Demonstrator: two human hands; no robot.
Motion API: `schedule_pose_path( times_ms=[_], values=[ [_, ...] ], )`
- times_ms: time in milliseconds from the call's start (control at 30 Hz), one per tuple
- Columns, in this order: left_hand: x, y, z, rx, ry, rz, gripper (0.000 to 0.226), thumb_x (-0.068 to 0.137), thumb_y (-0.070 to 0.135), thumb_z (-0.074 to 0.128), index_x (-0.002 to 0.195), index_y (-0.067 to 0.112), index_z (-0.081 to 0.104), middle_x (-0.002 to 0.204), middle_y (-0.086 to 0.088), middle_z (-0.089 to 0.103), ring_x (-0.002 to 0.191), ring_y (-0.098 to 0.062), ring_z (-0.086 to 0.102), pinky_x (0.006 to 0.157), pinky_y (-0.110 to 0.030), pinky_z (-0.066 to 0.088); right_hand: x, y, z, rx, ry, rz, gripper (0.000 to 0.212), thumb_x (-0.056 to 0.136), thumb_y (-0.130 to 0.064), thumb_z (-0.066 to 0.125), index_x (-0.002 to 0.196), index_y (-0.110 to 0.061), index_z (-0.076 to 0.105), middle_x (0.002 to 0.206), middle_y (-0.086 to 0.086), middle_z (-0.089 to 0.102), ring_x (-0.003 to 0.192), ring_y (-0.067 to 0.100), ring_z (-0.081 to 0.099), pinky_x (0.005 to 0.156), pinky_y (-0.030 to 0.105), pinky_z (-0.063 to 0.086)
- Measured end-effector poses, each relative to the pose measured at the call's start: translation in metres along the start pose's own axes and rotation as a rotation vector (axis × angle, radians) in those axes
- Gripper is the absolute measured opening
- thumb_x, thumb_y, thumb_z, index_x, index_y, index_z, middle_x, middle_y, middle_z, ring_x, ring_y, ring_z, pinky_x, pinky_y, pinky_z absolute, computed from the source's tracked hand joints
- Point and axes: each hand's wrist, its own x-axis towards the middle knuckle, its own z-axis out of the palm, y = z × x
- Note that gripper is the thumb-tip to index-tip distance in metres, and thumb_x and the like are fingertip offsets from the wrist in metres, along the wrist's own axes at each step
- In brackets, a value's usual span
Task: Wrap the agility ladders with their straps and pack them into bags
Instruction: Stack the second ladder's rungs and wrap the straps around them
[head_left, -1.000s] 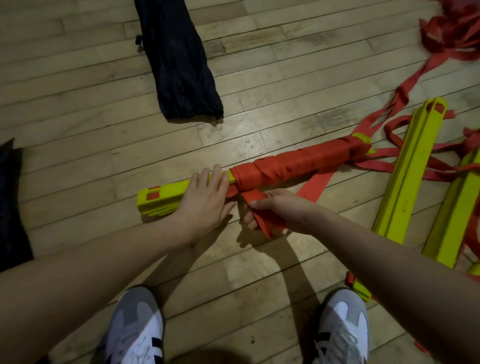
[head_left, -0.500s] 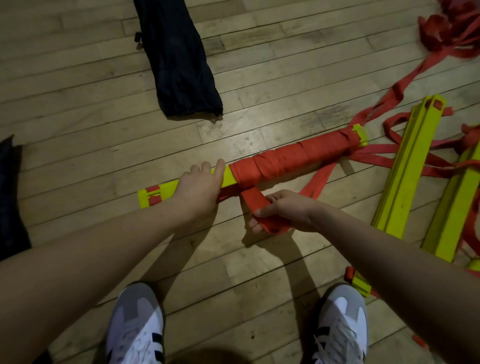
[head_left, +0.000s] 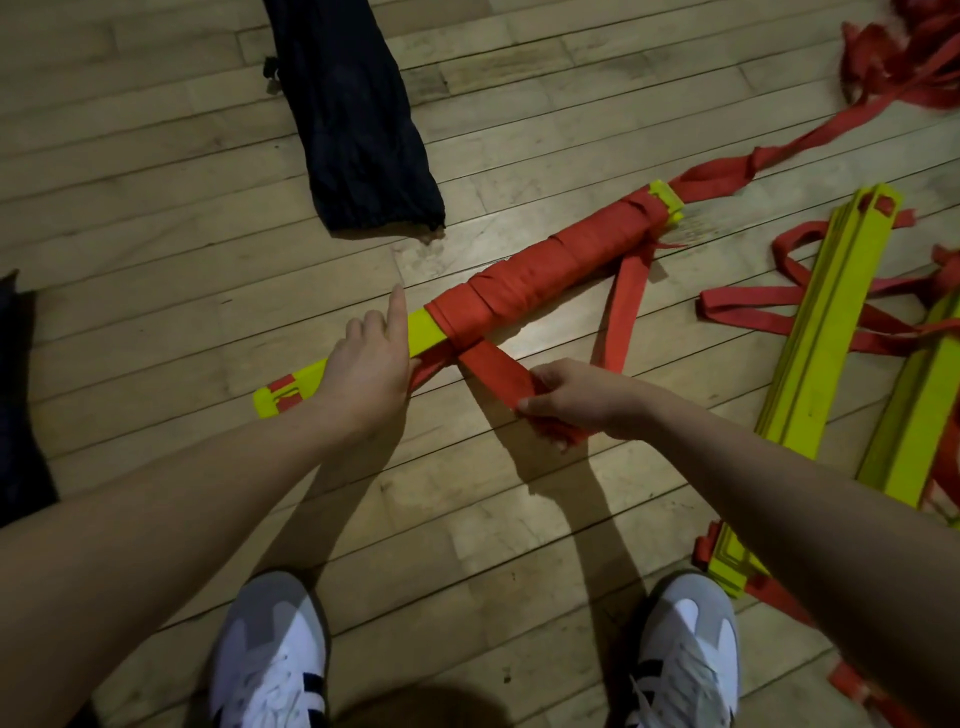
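Red strap (head_left: 491, 366): the right hand (head_left: 582, 402) is pinching its free end, fingers curled round the webbing, and drawing it taut toward the near side of the floor (head_left: 156, 270).
Yellow ladder bundle (head_left: 431, 325): it is lying slantwise on the floor, far end to the right, its middle already bound in red turns.
Left hand (head_left: 363, 374): it is pressing down on the bare yellow near-left part, forefinger stretched out; how the other fingers are lying is probably loosely bent, though the view is poor.
Doing it well: keeping tension, laying each turn edge to edge toward the left end, steadying the bundle against rolling.
Black bag (head_left: 353, 119): it is waiting at the far side, well apart.
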Motion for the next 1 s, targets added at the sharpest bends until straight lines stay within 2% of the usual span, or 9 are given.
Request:
schedule_pose_path(
  times_ms=[133,333,533,700,833,933,1000],
  values=[
    [-0.005,-0.009,0.001,-0.079,0.027,0.023,0.079,0.1,0.034,0.045,0.152,0.007,-0.008,0.128,-0.023,0.043,0.114,-0.036,0.042,0.093,-0.044,0.039,-0.001,0.001,0.001,0.092,-0.014,0.038,0.01,0.099,-0.008,0.047,0.09,-0.006,0.051,0.069,0.007,0.054,0.049,0.013,0.05,0.047,0.025,0.046],
    [-0.017,-0.018,0.0,-0.26,0.088,0.047,0.076,0.097,0.03,0.052,0.153,0.006,0.007,0.126,-0.024,0.044,0.117,-0.036,0.041,0.1,-0.043,0.034,-0.001,0.009,0.013,0.093,0.023,0.058,0.01,0.099,-0.009,0.048,0.092,-0.006,0.052,0.069,0.011,0.06,0.051,0.018,0.058,0.047,0.026,0.048],
    [-0.025,-0.019,-0.001,-0.293,0.111,0.068,0.069,0.097,0.028,0.053,0.151,0.005,0.016,0.126,-0.023,0.043,0.118,-0.036,0.039,0.103,-0.042,0.031,-0.003,0.007,0.013,0.127,0.033,0.065,0.013,0.099,-0.012,0.051,0.092,-0.002,0.056,0.062,0.008,0.061,0.051,0.019,0.059,0.047,0.026,0.049],
    [-0.039,-0.027,-0.006,-0.333,0.134,0.056,0.063,0.098,0.028,0.05,0.152,0.012,0.021,0.119,-0.02,0.044,0.114,-0.032,0.04,0.1,-0.036,0.03,-0.011,0.001,0.017,0.061,-0.029,0.065,0.019,0.098,-0.021,0.054,0.105,-0.003,0.059,0.07,0.006,0.066,0.054,0.013,0.058,0.049,0.025,0.041],
    [-0.044,-0.034,-0.011,-0.281,0.191,0.062,0.053,0.098,0.026,0.05,0.147,0.011,0.035,0.108,-0.019,0.044,0.104,-0.034,0.043,0.093,-0.042,0.037,-0.013,-0.007,0.024,0.173,-0.074,0.079,0.016,0.101,-0.016,0.048,0.11,-0.003,0.053,0.072,0.009,0.063,0.058,0.018,0.058,0.059,0.033,0.05],
    [-0.043,-0.033,-0.012,-0.253,0.219,0.039,0.051,0.097,0.024,0.053,0.143,0.008,0.04,0.106,-0.021,0.045,0.101,-0.037,0.044,0.089,-0.046,0.039,-0.014,-0.019,0.032,0.225,-0.103,0.034,0.01,0.101,-0.009,0.043,0.108,-0.003,0.047,0.066,0.01,0.057,0.05,0.017,0.05,0.048,0.027,0.048],
    [-0.04,-0.03,-0.011,-0.228,0.214,0.004,0.053,0.097,0.026,0.053,0.144,0.007,0.038,0.109,-0.022,0.045,0.104,-0.038,0.043,0.09,-0.046,0.037,-0.01,-0.028,0.037,0.23,-0.119,0.012,0.008,0.101,-0.008,0.042,0.107,-0.003,0.046,0.064,0.01,0.055,0.047,0.015,0.048,0.045,0.026,0.047]
  ],
)
